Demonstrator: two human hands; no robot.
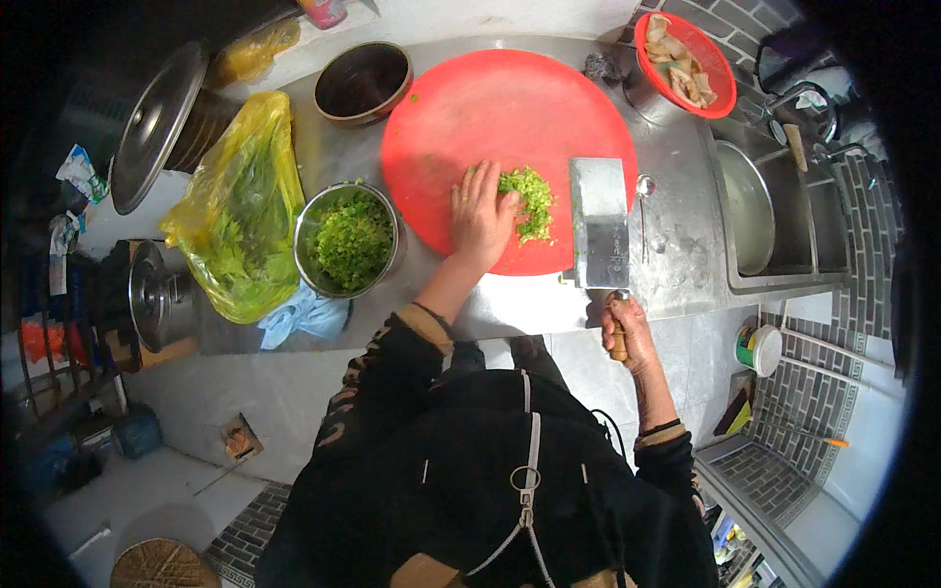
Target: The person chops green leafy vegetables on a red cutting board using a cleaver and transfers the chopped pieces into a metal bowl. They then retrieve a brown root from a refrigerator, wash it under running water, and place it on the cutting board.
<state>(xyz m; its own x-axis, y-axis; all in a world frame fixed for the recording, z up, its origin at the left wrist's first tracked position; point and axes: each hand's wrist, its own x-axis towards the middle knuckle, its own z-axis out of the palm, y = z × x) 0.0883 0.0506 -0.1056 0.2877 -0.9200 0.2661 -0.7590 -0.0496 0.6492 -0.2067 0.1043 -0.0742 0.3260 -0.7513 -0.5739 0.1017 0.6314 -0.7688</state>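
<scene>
On the round red cutting board (478, 103), my left hand (481, 220) lies with its fingers together at the left side of a pile of chopped green vegetable (531, 204). My right hand (626, 334) grips the wooden handle of a broad cleaver (600, 220). The flat of its blade faces up over the board's right edge, a little apart from the pile. Left of the board stands a steel pot (401, 250) holding more chopped greens (351, 242). Beside it lies a yellow plastic bag (250, 198) with leafy greens inside.
A dark bowl (364, 82) stands behind the pot. A spoon (645, 213) lies on the steel counter (680, 242) right of the cleaver. A red colander (724, 62) with pale food pieces sits on a metal pot near the sink (794, 220). A blue cloth (305, 316) lies at the front edge.
</scene>
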